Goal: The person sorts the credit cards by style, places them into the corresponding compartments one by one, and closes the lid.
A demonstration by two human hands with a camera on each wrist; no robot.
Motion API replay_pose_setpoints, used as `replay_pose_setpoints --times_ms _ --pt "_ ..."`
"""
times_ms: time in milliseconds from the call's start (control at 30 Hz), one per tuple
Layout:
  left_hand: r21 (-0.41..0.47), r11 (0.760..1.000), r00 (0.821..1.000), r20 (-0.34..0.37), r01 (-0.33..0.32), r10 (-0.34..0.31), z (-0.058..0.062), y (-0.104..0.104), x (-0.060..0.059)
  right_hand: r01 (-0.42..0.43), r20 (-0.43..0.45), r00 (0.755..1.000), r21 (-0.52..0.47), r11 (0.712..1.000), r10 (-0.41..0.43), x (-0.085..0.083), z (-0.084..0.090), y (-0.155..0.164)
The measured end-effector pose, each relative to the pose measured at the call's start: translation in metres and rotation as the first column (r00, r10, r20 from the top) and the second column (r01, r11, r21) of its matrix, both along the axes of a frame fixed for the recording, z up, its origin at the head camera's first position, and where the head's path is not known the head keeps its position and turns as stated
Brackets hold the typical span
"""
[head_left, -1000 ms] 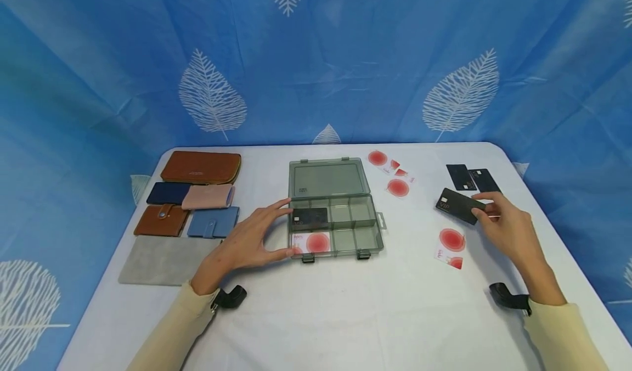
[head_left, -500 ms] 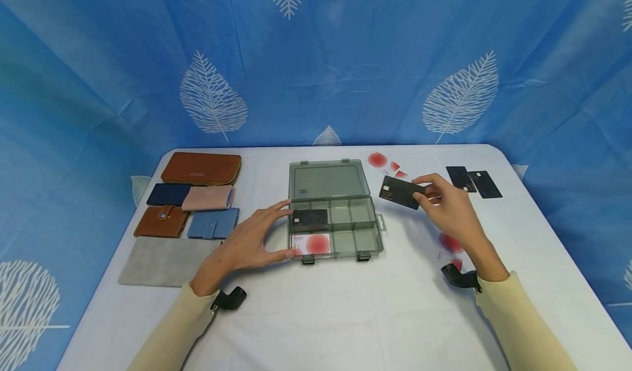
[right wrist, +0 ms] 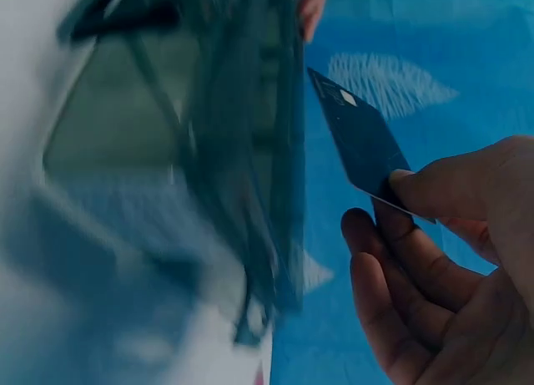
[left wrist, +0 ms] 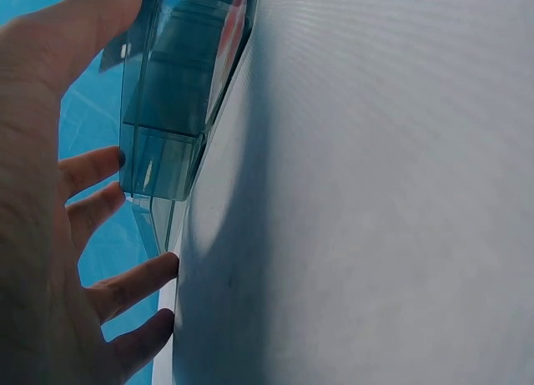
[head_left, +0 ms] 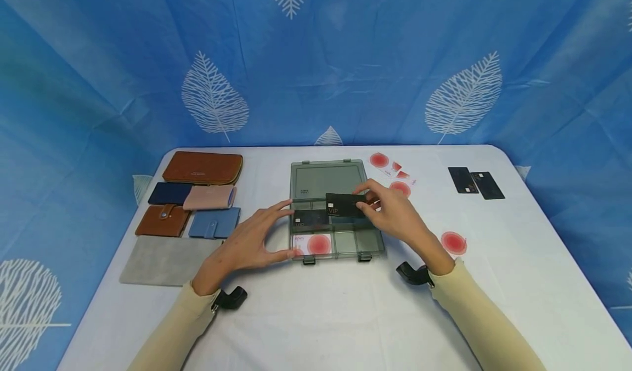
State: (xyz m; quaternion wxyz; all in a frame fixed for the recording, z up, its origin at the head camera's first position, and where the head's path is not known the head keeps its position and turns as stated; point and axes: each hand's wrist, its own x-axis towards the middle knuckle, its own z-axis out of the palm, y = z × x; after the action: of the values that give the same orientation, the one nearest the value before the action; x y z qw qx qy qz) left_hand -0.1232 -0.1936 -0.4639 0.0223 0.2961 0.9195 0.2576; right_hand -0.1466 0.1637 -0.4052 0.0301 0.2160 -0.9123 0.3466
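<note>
Wallets: at the far left of the white table (head_left: pixel 345 316) lie a long brown wallet (head_left: pixel 203 167), a navy wallet (head_left: pixel 169 193), a pink wallet (head_left: pixel 209 197), a brown snap wallet (head_left: pixel 162 220) and a blue snap wallet (head_left: pixel 214 222), close together in rows.
Grey pouch: a flat grey pouch (head_left: pixel 163 260) lies just in front of the wallets, nearer the person.
Left hand: the left hand (head_left: pixel 245 243) rests against the left end of the box, fingers straight and spread, thumb at the front corner and fingertips at the back corner; it grips nothing. The left wrist view shows the fingers (left wrist: pixel 100 172) touching the box wall.
Box: a clear grey compartment box (head_left: pixel 365 245) stands open at mid-table, its lid (head_left: pixel 329 179) laid back flat. A black card (head_left: pixel 310 218) lies in the rear left compartment and a white card with a red circle (head_left: pixel 312 243) in the front left one.
Right hand: the right hand (head_left: pixel 393 213) pinches a black VIP card (head_left: pixel 344 204) by its right end between thumb and fingers, holding it over the box's rear compartments, just right of the card already inside.
Red cards: red-circle cards (head_left: pixel 393 172) lie just right of the lid; another red-circle card (head_left: pixel 453 242) lies right of the box.
Black cards: two black cards (head_left: pixel 475 181) lie side by side near the table's far right edge, well apart from the box.
</note>
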Motion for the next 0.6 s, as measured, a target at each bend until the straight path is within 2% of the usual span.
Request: replay_pose_setpoints --times_ms 233,600 --pt "0.003 1.0 1.0 -0.003 -0.001 0.001 0.002 0.0 0.001 -0.039 -0.007 0.999 0.049 0.998 0.04 0.003 -0.008 -0.025" --pt "0.002 1.0 1.0 -0.001 -0.003 0.003 0.0 -0.001 0.0 -0.06 -0.022 0.998 0.087 0.994 0.062 0.004 -0.021 -0.04"
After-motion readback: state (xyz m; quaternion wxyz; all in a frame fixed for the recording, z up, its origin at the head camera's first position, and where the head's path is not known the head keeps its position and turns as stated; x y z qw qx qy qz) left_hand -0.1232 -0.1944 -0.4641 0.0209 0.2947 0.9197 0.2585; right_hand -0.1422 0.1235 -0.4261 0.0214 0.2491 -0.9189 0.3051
